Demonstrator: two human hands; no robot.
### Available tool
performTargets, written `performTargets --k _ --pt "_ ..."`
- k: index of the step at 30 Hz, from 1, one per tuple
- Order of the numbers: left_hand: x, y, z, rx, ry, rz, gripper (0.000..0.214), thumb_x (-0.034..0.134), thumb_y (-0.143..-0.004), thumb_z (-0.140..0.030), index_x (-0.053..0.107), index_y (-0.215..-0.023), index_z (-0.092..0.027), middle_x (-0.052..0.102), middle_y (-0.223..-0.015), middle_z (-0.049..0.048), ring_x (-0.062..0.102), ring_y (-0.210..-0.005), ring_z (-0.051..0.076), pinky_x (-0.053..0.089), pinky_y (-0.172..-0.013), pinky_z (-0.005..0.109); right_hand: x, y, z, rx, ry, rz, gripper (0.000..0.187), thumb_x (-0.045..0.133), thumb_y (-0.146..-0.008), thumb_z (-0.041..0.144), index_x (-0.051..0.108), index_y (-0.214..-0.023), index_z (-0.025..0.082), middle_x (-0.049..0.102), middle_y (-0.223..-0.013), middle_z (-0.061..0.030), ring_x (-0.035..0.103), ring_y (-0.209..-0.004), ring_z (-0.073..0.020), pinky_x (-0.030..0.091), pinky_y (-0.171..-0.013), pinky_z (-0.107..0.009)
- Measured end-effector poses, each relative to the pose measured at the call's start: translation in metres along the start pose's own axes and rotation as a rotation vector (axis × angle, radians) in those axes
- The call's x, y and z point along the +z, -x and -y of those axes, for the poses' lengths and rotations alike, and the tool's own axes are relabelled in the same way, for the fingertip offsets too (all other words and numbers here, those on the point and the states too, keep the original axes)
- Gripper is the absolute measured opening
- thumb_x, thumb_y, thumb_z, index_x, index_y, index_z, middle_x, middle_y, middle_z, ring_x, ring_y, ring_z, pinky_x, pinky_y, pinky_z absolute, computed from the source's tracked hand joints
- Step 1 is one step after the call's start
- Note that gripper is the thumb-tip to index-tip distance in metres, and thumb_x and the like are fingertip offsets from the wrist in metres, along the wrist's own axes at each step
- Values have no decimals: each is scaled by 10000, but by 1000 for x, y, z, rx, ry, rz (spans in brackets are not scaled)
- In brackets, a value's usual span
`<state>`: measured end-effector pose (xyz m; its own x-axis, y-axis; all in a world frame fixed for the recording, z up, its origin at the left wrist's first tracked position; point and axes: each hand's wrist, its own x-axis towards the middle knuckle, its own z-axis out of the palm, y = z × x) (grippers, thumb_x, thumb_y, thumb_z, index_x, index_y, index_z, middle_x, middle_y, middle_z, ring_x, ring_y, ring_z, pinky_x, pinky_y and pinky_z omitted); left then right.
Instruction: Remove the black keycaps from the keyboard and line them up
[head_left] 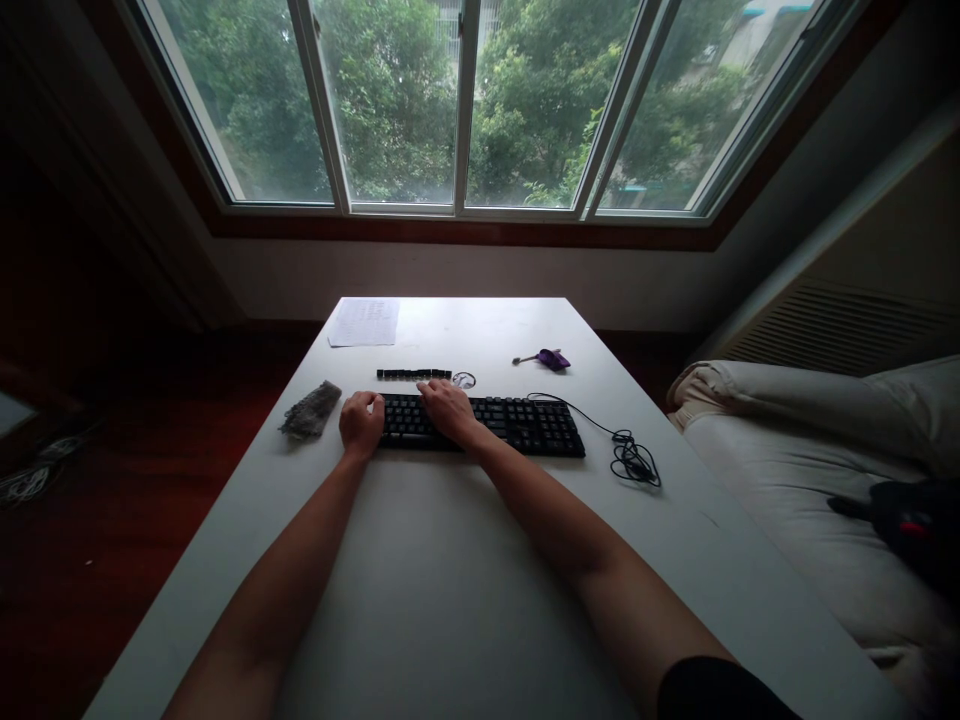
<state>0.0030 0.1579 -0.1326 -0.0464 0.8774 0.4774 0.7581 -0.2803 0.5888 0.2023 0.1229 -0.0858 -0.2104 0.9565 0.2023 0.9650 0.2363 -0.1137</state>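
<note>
Across the middle of the white desk (457, 580), black keyboard (529, 424) lies flat, long side facing the person. Left hand (361, 426) is at its left end, touching; fingers curled in, can't tell if they clamp the edge. Right hand (449, 408) rests over the keys left of centre, fingers close together, tips reaching the keyboard's far edge; can't tell if they pinch anything. Just beyond the keyboard: row of black keycaps (412, 375), small wire loop item (465, 380) to its right, near the right hand. Farther right, purple item (553, 360) with a thin handle, too small to identify. Grey cloth (310, 411) near the left hand, on its outer side. Paper (366, 323) at the desk's far left corner. Keyboard cable (635, 462) lies bundled off the right end. Window (397, 110) ahead.
</note>
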Motion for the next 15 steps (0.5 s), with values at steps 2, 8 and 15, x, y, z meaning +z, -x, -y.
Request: performTargets --k 2,8,15 --pt "3 -2 5 -79 58 6 242 474 -917 -347 672 -848 -227 701 -934 60 619 -886 238 476 -817 354 4 -2 2 8 24 -8 354 332 -1045 257 583 -1285 190 641 -1178 -137 552 -1070 -251 433 -866 -340" --pt "8 -3 8 -81 138 24 236 489 -903 -348 683 -851 -223 693 -940 54 623 -874 217 493 -818 330 12 -6 2 -6 68 -38 346 332 -1037 212 586 -1270 177 637 -1168 -141 531 -1079 -259 421 -877 -358" --pt "7 -3 6 -79 134 40 229 501 -898 -349 689 -861 -224 680 -954 59 621 -878 216 507 -820 332 13 -7 1 -42 83 -42 353 339 -1031 198 585 -1283 186 639 -1175 -134 527 -1081 -261 418 -873 -364"
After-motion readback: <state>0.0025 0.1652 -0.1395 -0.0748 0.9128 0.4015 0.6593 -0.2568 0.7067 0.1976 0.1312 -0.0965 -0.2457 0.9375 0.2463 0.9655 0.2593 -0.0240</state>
